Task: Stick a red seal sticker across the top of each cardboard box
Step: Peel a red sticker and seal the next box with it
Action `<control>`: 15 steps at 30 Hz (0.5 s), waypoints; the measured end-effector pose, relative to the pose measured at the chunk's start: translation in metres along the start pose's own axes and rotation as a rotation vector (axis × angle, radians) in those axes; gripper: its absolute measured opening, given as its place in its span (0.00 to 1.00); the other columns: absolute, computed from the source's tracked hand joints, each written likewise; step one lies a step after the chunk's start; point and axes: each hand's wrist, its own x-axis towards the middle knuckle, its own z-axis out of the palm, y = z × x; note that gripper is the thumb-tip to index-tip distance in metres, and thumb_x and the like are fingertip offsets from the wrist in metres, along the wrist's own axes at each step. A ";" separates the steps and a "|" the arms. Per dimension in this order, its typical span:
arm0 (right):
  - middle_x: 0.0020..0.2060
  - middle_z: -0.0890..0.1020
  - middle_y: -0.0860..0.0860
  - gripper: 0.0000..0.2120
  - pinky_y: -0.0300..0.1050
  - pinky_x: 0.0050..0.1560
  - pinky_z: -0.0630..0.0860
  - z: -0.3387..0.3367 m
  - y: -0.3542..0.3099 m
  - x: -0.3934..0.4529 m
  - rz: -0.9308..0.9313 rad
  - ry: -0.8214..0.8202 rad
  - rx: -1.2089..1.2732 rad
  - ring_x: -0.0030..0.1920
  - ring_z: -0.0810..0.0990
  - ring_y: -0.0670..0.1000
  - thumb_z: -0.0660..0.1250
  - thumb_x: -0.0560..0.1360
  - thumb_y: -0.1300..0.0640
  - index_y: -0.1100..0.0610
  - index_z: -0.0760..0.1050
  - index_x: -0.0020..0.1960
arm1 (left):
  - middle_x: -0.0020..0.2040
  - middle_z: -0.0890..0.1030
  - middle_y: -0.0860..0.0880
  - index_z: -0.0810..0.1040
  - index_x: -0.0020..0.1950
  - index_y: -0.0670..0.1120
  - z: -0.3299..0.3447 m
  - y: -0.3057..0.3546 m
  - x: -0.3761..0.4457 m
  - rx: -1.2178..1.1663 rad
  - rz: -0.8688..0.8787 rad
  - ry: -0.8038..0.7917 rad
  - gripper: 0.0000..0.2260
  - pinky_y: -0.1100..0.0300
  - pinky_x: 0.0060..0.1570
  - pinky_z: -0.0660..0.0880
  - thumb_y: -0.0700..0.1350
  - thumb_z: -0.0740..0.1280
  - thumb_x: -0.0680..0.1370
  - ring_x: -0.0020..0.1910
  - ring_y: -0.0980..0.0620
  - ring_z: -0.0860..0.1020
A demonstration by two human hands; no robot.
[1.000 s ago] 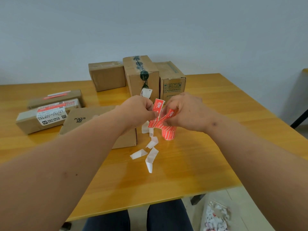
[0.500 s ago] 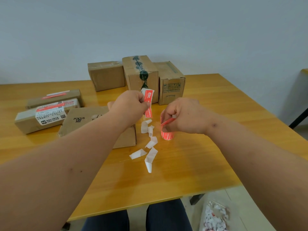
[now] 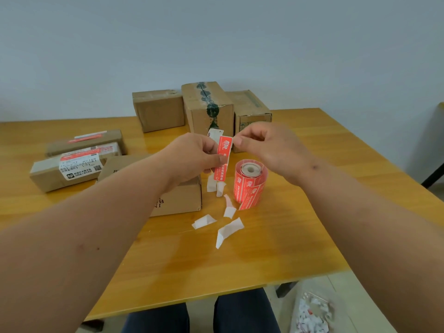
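Change observed: the right hand [image 3: 266, 150] has let go of the sticker roll [image 3: 249, 182] and risen to the top end of the detached red seal sticker [image 3: 223, 162]; half a second ago it was down at the roll.
Left hand [image 3: 194, 159]: pinching the sticker strip at its middle, thumb on the front; the strip hangs upright above the table's centre.
Right hand: thumb and forefinger pressed together at the strip's top corner; whether they grip the backing or the sticker itself cannot be told.
Roll: stands on end, free of both hands, near the table's centre, loose tail trailing toward the near edge.
Backing scraps [image 3: 228, 230]: several white pieces lie on the table [image 3: 276, 248] between the roll and the near edge.
Boxes: two flat boxes [image 3: 72, 164] by the left edge already carry red seals; the flat box [image 3: 177, 200] under the left wrist and three upright boxes [image 3: 206, 109] at the far edge show none.
Judgement: one sticker is separated; peeling its backing is likely in hand, application comes next.
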 end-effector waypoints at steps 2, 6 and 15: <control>0.42 0.82 0.43 0.07 0.39 0.43 0.76 0.000 -0.003 -0.001 -0.021 -0.002 0.039 0.44 0.80 0.43 0.67 0.77 0.50 0.53 0.81 0.47 | 0.43 0.85 0.48 0.83 0.46 0.44 -0.001 0.001 -0.002 0.005 -0.002 -0.023 0.07 0.55 0.52 0.78 0.47 0.69 0.77 0.48 0.50 0.82; 0.40 0.83 0.44 0.08 0.35 0.38 0.73 0.001 -0.007 0.000 -0.017 -0.019 0.047 0.41 0.80 0.42 0.68 0.76 0.54 0.58 0.81 0.45 | 0.43 0.85 0.48 0.83 0.47 0.44 -0.004 0.001 -0.006 0.011 -0.006 -0.063 0.07 0.59 0.48 0.77 0.47 0.69 0.77 0.48 0.51 0.83; 0.38 0.83 0.47 0.09 0.36 0.31 0.76 0.005 -0.014 0.001 0.021 -0.009 -0.009 0.36 0.81 0.44 0.67 0.74 0.57 0.62 0.81 0.42 | 0.47 0.81 0.50 0.75 0.51 0.50 -0.011 -0.011 -0.013 -0.092 0.049 0.091 0.13 0.52 0.51 0.79 0.52 0.75 0.71 0.47 0.52 0.80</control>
